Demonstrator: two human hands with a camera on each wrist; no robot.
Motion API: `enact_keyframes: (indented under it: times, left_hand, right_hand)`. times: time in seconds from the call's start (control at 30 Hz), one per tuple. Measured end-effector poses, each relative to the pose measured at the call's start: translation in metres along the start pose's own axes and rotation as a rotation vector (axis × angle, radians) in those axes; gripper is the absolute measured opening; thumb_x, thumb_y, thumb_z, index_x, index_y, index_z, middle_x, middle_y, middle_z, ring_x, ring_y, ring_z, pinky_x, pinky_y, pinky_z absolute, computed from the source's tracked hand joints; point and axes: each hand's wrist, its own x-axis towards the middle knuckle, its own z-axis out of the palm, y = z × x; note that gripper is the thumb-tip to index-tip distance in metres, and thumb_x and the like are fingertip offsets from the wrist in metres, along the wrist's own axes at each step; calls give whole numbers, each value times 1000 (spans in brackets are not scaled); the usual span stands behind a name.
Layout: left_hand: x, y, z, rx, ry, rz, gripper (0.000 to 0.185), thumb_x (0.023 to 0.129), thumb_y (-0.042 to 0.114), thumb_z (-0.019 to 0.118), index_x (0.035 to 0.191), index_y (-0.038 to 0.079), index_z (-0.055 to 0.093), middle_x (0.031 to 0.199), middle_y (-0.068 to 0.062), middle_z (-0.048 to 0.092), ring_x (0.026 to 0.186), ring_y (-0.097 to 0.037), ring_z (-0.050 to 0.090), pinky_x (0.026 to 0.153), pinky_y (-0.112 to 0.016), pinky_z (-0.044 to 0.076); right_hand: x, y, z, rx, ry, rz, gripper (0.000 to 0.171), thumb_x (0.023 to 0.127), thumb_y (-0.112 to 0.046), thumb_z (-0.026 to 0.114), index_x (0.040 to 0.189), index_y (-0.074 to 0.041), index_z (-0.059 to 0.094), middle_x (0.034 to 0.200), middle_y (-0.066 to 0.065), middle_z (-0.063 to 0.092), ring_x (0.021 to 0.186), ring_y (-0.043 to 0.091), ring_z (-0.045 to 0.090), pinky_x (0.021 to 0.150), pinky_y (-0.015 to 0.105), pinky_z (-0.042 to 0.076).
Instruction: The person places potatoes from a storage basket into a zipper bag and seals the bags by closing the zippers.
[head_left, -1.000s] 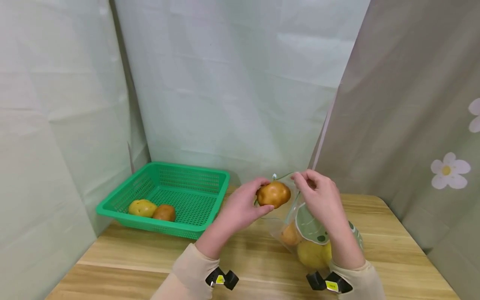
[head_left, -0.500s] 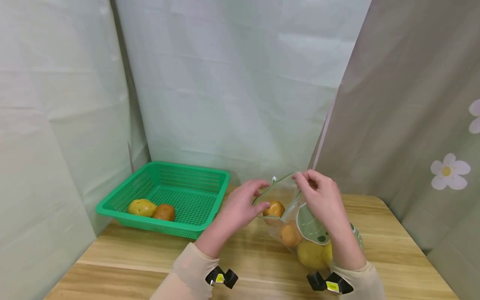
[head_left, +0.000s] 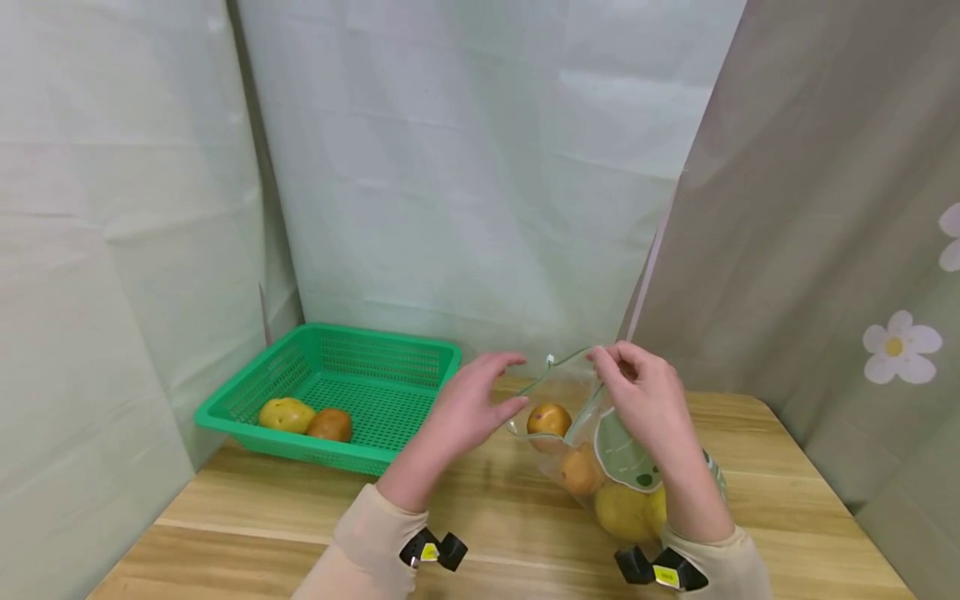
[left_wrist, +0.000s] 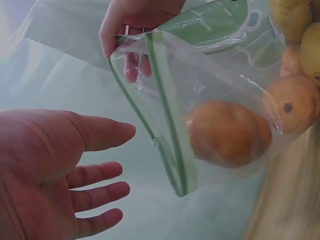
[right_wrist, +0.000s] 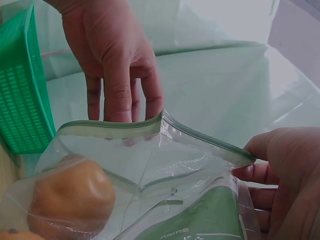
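A clear zip bag (right_wrist: 150, 165) with a green-edged mouth and green print leans on the table, its mouth spread toward the left. My right hand (head_left: 641, 396) pinches one corner of that mouth between thumb and fingers. Inside the bag a brown potato (left_wrist: 227, 132) lies near the mouth, with another brownish potato (head_left: 581, 469) and yellow potatoes (head_left: 624, 510) deeper in. My left hand (head_left: 468, 406) is just outside the mouth, fingers spread and holding nothing. In the left wrist view its thumb and fingers stand apart from the green edge.
A green plastic basket (head_left: 420, 457) stands at the left on the wooden table (head_left: 300, 508). It holds a yellow potato (head_left: 286, 414) and a brown potato (head_left: 329, 425). Pale curtains (head_left: 465, 183) hang close behind the table and along both sides.
The brown potato left my left hand and dropped into the bag. My left hand then drew back to the left, away from the mouth. My right hand keeps its pinch on the corner.
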Motion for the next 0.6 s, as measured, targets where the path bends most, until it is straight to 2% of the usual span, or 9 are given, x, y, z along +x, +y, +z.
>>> enact_keyframes:
  times: [0.17, 0.33, 0.6]
  left_hand:
    - [-2, -3, -9, 7, 10, -16, 63, 99, 22, 86, 156, 12, 61, 157, -10, 62, 147, -33, 55, 121, -54, 45]
    - [-7, -11, -21, 17, 26, -45, 64, 100, 24, 86, 157, 13, 60, 158, -11, 61, 148, -34, 55, 121, -55, 45]
    - [-14, -33, -33, 16, 23, -97, 67, 102, 24, 83, 162, 12, 55, 163, -12, 56, 152, -37, 50, 122, -59, 42]
  right_hand:
    - [1, 0, 0, 0, -2, -8, 36, 113, -40, 63, 98, -11, 80, 96, 3, 76, 84, 24, 58, 75, 37, 46]
    - [0, 0, 2, 3, -8, -3, 36, 113, -40, 63, 96, -12, 78, 95, 2, 75, 83, 24, 57, 73, 37, 44]
    - [0, -2, 3, 10, -20, -6, 37, 114, -40, 63, 96, -11, 77, 92, 3, 72, 80, 24, 55, 70, 36, 43]
